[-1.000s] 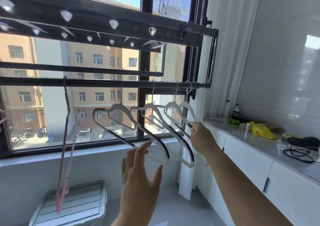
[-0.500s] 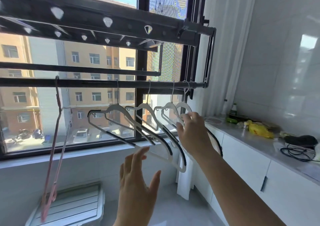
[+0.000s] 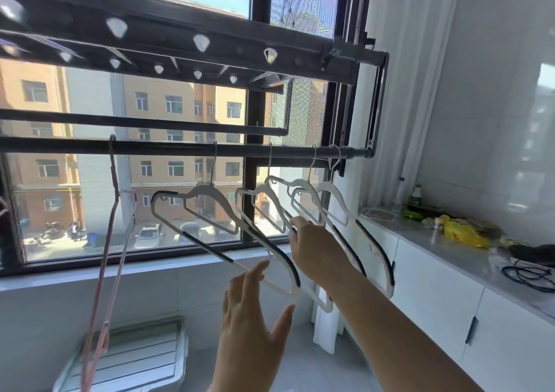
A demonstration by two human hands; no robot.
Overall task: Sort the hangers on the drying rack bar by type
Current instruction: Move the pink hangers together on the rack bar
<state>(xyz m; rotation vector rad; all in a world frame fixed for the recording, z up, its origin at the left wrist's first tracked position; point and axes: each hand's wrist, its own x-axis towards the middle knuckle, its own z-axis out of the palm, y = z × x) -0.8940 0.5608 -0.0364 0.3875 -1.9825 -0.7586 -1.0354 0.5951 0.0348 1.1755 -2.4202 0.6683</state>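
Four white hangers (image 3: 210,192) with black grip strips hang by their wire hooks along the right half of the drying rack bar (image 3: 165,148), close together and overlapping, all turned at a slant. A pink hanger (image 3: 109,226) hangs well apart from them toward the left of the same bar, seen nearly edge-on. The right hand (image 3: 318,250) reaches up among the white hangers with its fingers curled on the sloping arm of one of the middle ones; which one it grips cannot be told. The left hand (image 3: 249,322) is raised below it, fingers straight and spread, holding nothing, its fingertips just beside the bottom rail of the leftmost white hanger. Behind the rack is a window (image 3: 186,211). A white curtain (image 3: 399,91) hangs at the right, and a counter (image 3: 435,250) bears a yellow bag (image 3: 459,232) and a black cable (image 3: 528,274).
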